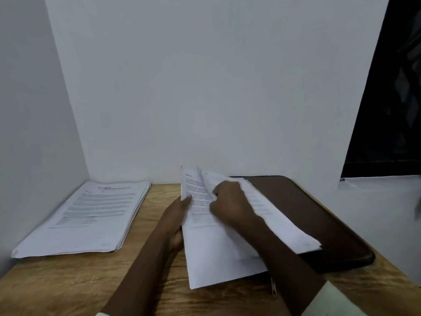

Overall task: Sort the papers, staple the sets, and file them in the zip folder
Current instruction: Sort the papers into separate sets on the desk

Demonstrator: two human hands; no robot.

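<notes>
Left forearm (141,265) and right forearm (280,265) reached forward and converged toward the middle, with a light sleeve (330,299) showing at the right elbow. Left hand (176,221) gripped the left edge of the sheets (216,252), thumb on top, fingers curled beneath, wrist roughly straight. Right hand (230,202) lay knuckles-up over the same sheets, fingers bent into the upper pages; fingertips blurred, exact hold unclear.

The words on the stack (91,213) at the left and on the held papers (218,247) in the middle are too small and blurry to read. The papers hide the left part of the folder (319,213) and the fingers of the left hand (176,222). The dark window (391,110) runs off the right edge of the frame.
</notes>
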